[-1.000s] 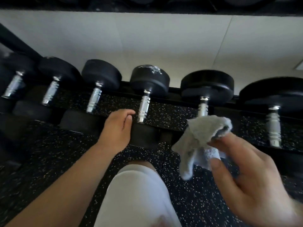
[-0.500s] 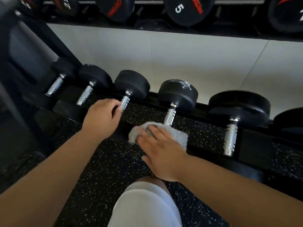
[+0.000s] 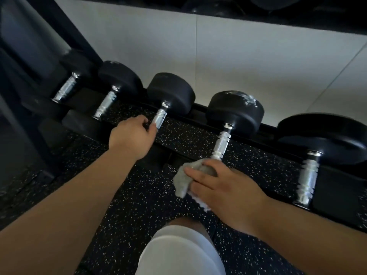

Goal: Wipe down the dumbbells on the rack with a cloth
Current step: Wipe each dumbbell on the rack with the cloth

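My right hand (image 3: 222, 187) presses the grey cloth (image 3: 185, 180) onto a dumbbell's (image 3: 234, 114) near end at centre frame; my left hand (image 3: 131, 137) curls around the neighbouring dumbbell handle (image 3: 158, 120). Speckled floor (image 3: 139, 195) lies open below.

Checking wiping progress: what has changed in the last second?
The right hand brought the cloth from mid-air down onto the near end of a dumbbell. The left hand shifted to the neighbouring dumbbell's handle. The dumbbells stayed racked.
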Demonstrator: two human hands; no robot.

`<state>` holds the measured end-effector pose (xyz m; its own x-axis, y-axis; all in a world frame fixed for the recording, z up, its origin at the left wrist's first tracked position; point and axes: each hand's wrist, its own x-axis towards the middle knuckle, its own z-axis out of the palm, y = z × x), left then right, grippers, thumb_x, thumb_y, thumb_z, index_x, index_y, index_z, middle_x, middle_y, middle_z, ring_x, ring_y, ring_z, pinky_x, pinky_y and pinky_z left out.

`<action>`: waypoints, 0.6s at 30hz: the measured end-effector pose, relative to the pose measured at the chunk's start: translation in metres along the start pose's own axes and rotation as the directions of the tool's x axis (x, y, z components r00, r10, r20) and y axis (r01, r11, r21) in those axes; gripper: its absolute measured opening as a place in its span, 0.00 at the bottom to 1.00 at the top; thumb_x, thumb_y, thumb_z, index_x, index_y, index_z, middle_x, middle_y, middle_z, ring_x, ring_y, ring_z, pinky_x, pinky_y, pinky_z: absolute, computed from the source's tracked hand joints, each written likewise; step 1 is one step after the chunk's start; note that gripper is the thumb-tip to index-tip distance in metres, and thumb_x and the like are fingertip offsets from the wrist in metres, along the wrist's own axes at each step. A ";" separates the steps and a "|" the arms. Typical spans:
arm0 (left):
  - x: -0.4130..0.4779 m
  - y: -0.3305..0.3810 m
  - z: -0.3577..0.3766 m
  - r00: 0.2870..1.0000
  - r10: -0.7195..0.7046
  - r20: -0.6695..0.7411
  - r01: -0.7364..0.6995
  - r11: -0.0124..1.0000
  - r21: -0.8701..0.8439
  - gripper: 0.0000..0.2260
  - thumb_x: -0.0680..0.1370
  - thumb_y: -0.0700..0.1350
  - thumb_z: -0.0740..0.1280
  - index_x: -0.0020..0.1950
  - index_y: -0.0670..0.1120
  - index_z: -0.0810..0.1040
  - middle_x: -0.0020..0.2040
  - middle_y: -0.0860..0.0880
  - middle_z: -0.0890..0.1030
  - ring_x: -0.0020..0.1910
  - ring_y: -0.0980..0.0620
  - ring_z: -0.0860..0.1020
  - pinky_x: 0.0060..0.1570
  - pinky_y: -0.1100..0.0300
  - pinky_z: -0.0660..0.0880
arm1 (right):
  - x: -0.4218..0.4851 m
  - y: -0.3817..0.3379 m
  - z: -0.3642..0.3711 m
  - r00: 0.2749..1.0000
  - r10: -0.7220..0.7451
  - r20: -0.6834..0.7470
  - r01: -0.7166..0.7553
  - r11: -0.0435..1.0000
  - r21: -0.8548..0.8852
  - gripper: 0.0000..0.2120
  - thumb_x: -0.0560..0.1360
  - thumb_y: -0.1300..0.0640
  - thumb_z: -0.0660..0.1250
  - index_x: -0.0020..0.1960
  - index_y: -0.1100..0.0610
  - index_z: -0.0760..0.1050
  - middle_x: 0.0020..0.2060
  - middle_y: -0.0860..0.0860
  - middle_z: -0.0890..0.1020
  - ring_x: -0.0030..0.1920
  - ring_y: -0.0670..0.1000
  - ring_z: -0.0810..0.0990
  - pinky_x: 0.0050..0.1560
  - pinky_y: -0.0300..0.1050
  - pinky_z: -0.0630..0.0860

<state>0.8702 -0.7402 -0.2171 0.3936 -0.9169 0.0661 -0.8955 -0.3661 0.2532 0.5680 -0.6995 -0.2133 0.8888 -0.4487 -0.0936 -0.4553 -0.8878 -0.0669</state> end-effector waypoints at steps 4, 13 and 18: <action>0.002 -0.002 0.000 1.000 0.017 0.019 -0.016 0.998 -0.063 0.15 0.82 0.61 0.59 0.54 0.54 0.80 0.46 0.53 0.81 0.47 0.47 0.78 0.48 0.49 0.78 | 0.054 -0.003 -0.002 0.999 -0.005 -0.040 0.006 1.000 0.026 0.23 0.84 0.43 0.52 0.73 0.48 0.74 0.74 0.46 0.73 0.72 0.54 0.71 0.68 0.56 0.72; -0.003 -0.010 0.006 0.964 0.261 -0.045 -0.258 0.963 0.074 0.19 0.80 0.57 0.54 0.53 0.51 0.82 0.42 0.53 0.80 0.45 0.48 0.76 0.51 0.49 0.73 | -0.002 0.005 0.001 0.998 0.067 0.001 -0.066 0.997 -0.043 0.31 0.84 0.41 0.37 0.80 0.50 0.63 0.82 0.51 0.59 0.81 0.55 0.58 0.77 0.53 0.66; 0.003 -0.011 0.002 0.992 0.119 -0.029 -0.121 0.991 -0.060 0.10 0.82 0.57 0.63 0.55 0.55 0.80 0.45 0.55 0.77 0.50 0.50 0.75 0.47 0.53 0.74 | 0.025 -0.005 -0.003 1.000 -0.012 0.007 0.012 1.000 -0.010 0.24 0.84 0.46 0.53 0.75 0.51 0.70 0.78 0.51 0.68 0.77 0.60 0.66 0.70 0.58 0.74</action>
<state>0.8805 -0.7393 -0.2215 0.2899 -0.9490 0.1242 -0.9223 -0.2423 0.3010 0.5926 -0.7067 -0.2128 0.8938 -0.4371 -0.0998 -0.4438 -0.8943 -0.0577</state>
